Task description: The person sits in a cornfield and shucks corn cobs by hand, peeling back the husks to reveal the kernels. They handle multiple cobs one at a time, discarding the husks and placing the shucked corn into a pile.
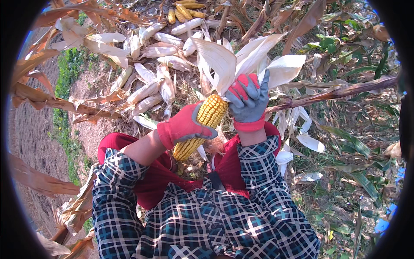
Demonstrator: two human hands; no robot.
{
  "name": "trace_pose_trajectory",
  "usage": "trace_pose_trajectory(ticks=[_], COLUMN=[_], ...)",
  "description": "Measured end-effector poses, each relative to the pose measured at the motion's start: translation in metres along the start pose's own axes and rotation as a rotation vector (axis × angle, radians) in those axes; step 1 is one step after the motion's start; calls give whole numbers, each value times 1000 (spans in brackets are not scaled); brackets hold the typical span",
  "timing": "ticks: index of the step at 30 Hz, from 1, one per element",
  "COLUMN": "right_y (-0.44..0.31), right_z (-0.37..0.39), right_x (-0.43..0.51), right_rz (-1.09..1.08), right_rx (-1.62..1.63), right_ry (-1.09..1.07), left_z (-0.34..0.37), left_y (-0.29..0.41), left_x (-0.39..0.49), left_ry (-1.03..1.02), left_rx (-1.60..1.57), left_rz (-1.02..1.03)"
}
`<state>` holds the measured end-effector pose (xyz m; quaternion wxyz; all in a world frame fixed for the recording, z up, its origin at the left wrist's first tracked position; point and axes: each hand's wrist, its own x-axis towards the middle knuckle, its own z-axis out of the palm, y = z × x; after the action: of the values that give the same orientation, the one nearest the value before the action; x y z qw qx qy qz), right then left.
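Observation:
My left hand [187,124], in a red and grey work glove, is wrapped around a yellow corn cob [212,111] with bare kernels. The cob lies slantwise above my lap, its lower end towards me. At its upper end my right hand [247,97], gloved alike, is closed around the base of the pale husk leaves [223,61], which fan out beyond the fingers. The exact join of cob and husk is partly hidden by the right glove.
Ahead lie several ears in dry husks [147,94] and, farther off, a small pile of bare yellow cobs [183,12]. A dry corn stalk [336,92] slants in from the right. Loose husks [310,142] lie beside my right knee; more dry stalks [64,105] stand left.

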<state>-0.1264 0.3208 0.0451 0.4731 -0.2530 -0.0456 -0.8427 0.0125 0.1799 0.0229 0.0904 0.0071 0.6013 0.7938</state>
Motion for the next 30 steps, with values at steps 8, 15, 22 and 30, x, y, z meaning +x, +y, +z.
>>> trace_pose_trajectory(ticks=[8, 15, 22, 30], right_y=[3, 7, 84, 77], right_z=[11, 28, 3, 15], right_x=[10, 4, -14, -27], right_rz=[-44, -199, 525, 758], right_rx=[317, -419, -735, -982], right_ry=[119, 549, 627, 425], left_z=[-15, -50, -50, -126], left_y=[11, 27, 38, 63], left_x=[9, 16, 22, -5], left_ry=[27, 391, 321, 358], left_rx=[-261, -557, -681, -530], left_rz=[24, 59, 133, 346])
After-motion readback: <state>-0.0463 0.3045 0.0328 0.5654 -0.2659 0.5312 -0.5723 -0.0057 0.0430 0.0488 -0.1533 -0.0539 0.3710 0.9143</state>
